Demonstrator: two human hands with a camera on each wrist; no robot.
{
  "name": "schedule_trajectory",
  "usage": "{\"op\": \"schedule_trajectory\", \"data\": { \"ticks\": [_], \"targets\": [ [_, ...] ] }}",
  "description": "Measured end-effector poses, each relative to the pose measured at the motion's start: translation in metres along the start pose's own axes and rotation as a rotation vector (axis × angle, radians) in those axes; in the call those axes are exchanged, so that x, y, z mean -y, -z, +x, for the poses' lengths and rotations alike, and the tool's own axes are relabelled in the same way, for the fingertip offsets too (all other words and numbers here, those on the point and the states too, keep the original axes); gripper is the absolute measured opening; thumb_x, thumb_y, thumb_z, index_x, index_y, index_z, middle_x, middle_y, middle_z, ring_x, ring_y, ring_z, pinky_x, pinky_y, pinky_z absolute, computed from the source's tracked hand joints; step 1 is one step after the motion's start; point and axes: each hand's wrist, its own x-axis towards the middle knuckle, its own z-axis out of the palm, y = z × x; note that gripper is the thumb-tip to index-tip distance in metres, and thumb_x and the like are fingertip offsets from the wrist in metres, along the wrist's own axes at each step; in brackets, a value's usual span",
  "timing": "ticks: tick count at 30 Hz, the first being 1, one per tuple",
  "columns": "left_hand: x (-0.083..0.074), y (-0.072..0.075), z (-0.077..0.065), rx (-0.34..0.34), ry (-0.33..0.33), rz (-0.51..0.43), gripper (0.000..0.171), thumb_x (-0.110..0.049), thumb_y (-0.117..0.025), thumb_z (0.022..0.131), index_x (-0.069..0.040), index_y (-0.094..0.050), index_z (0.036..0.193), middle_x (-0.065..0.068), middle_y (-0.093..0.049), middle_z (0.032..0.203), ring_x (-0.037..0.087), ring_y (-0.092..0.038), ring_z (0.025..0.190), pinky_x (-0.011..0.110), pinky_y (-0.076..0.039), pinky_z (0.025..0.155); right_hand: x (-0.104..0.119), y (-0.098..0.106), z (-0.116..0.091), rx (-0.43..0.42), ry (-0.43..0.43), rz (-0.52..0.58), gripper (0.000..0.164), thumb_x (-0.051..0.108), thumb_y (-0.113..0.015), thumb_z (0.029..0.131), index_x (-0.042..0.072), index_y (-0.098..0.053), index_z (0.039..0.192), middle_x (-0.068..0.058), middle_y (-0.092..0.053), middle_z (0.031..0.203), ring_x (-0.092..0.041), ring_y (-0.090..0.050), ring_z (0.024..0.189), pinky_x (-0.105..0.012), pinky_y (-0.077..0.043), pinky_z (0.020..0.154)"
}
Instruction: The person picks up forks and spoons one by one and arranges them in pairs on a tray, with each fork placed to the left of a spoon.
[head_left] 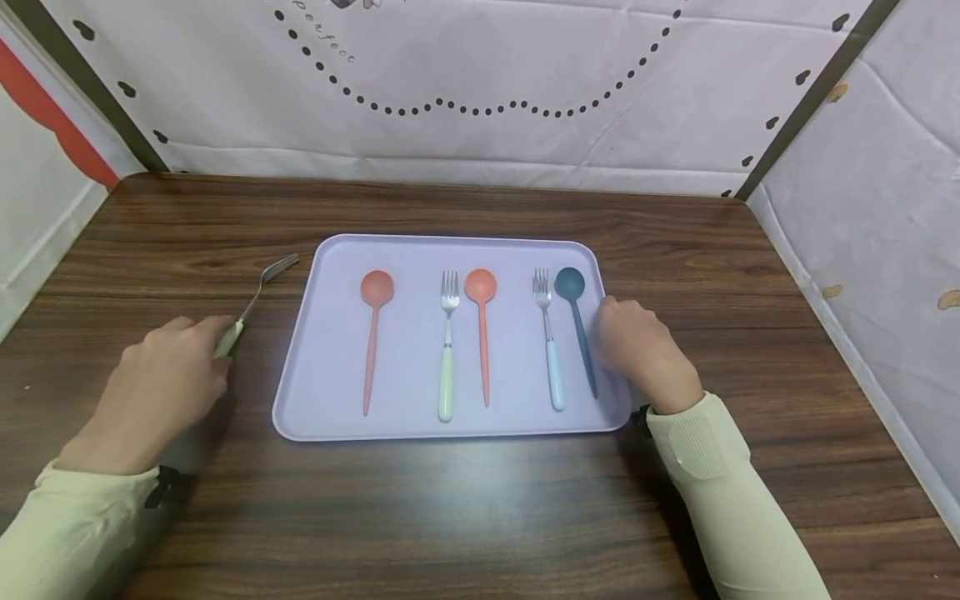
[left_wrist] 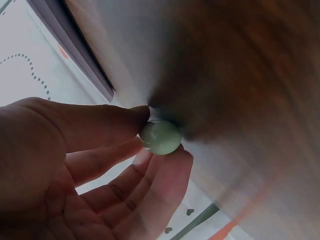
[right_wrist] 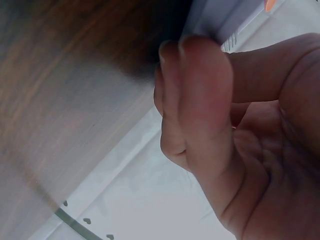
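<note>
My left hand pinches a fork by its pale green handle, left of the lilac tray. The fork's tines point away, toward the tray's far left corner. In the left wrist view, the rounded handle end shows between thumb and fingers. My right hand grips the tray's right rim with curled fingers. On the tray lie a coral spoon, a green-handled fork, a second coral spoon, a light-blue-handled fork and a dark teal spoon.
The tray lies on a dark wood-grain table. White patterned cloth rises behind the table's far edge, and more cloth borders the right side. A white panel with a red band stands at the left.
</note>
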Motion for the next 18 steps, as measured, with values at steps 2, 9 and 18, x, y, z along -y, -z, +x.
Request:
{"op": "schedule_trajectory", "data": {
  "ticks": [2, 9, 18],
  "targets": [
    [0.0, 0.0, 0.0, 0.007, -0.004, 0.001, 0.041, -0.001, -0.06, 0.072, 0.006, -0.053, 0.111, 0.029, -0.054, 0.08, 0.05, -0.052, 0.072, 0.066, -0.04, 0.054, 0.0, 0.0, 0.0, 0.0, 0.001, 0.002, 0.024, 0.004, -0.046, 0.086, -0.012, -0.047, 0.104, -0.02, -0.054, 0.074, -0.025, -0.055, 0.057, -0.045, -0.054, 0.052],
    [-0.004, 0.0, 0.001, 0.029, -0.008, -0.009, 0.042, -0.002, -0.058, 0.073, 0.007, -0.054, 0.113, 0.031, -0.057, 0.082, 0.049, -0.053, 0.071, 0.065, -0.04, 0.052, 0.0, -0.001, 0.001, -0.013, 0.009, -0.006, 0.023, 0.004, -0.045, 0.085, -0.012, -0.047, 0.101, -0.02, -0.053, 0.075, -0.026, -0.055, 0.058, -0.044, -0.052, 0.051],
    [-0.018, 0.003, 0.002, -0.008, -0.017, -0.065, 0.042, -0.005, -0.061, 0.073, 0.006, -0.057, 0.113, 0.022, -0.059, 0.076, 0.035, -0.053, 0.061, 0.06, -0.041, 0.049, 0.0, 0.0, 0.002, -0.01, 0.003, -0.005, 0.02, 0.005, -0.041, 0.086, -0.01, -0.047, 0.097, -0.019, -0.052, 0.072, -0.027, -0.054, 0.058, -0.044, -0.051, 0.049]
  ]
}}
